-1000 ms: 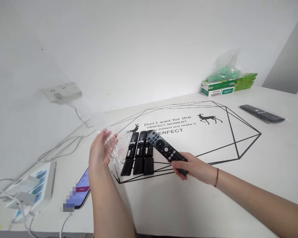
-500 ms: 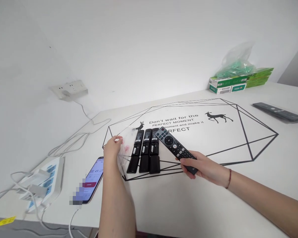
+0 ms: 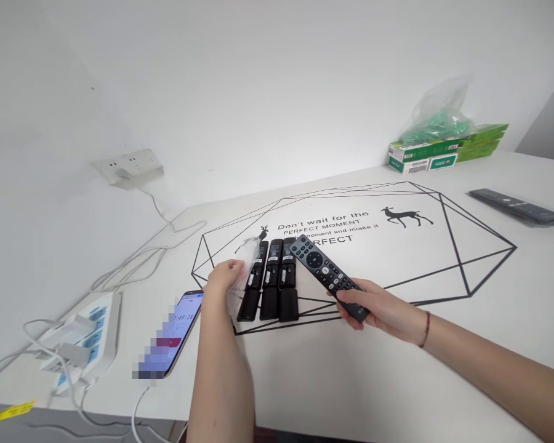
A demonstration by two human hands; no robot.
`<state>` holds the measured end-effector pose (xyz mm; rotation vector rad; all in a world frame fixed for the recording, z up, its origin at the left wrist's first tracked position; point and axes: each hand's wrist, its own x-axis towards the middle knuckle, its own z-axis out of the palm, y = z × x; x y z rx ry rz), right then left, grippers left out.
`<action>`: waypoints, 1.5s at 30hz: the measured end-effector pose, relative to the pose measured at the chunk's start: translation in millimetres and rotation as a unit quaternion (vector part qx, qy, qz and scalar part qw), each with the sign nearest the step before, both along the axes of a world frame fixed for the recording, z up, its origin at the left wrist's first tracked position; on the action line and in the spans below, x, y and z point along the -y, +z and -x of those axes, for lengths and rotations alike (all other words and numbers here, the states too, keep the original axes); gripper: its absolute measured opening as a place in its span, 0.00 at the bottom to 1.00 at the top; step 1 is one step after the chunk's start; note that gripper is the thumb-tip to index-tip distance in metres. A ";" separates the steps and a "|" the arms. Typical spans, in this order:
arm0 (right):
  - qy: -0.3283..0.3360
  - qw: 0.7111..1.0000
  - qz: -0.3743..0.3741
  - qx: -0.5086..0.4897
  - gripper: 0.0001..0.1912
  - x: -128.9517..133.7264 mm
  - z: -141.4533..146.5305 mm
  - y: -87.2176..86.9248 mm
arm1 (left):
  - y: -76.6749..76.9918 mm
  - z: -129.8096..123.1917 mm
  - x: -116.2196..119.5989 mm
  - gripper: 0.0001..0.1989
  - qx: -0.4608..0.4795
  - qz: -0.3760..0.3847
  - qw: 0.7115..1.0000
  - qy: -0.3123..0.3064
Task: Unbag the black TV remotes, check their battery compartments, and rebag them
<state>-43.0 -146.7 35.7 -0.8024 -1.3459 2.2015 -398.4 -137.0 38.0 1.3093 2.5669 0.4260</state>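
My right hand (image 3: 367,304) is closed around the lower end of a dark grey remote control (image 3: 325,271), its button side facing up. To the left of it, three black remotes (image 3: 271,267) lie face down side by side, their battery compartments uncovered. A black battery cover (image 3: 288,305) sits at the near end of each. My left hand (image 3: 224,275) pinches a clear plastic bag (image 3: 248,249) with faint red print, beside the leftmost remote. Part of the bag is hidden behind the hand and forearm.
A phone (image 3: 173,338) showing a timer and a white power strip (image 3: 90,344) with cables lie at the left. Another remote (image 3: 517,206) rests at the far right. Green-and-white boxes (image 3: 422,157) stand at the back wall under a plastic bag (image 3: 438,120).
My left hand has moved right with the plastic bag, which now bunches closer to the leftmost remote. My right hand and its remote have hardly moved.
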 end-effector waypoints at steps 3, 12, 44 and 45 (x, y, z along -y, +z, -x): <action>-0.006 1.000 0.012 -0.004 0.12 -0.3 0.8 -0.2 | -4.1 -0.7 -3.8 0.27 -0.021 0.002 1.000 0.007; -0.007 1.000 0.007 0.004 0.12 -0.9 1.1 1.1 | -4.1 -7.0 -4.8 0.24 -0.082 0.018 0.996 0.020; -0.140 0.968 0.163 -0.127 0.22 -12.9 7.0 -10.7 | 5.0 -205.6 2.9 0.20 0.393 -0.188 0.860 -0.265; -0.159 0.965 0.158 -0.136 0.21 -14.1 7.4 -11.5 | -0.7 -219.0 4.7 0.20 0.462 -0.173 0.830 -0.260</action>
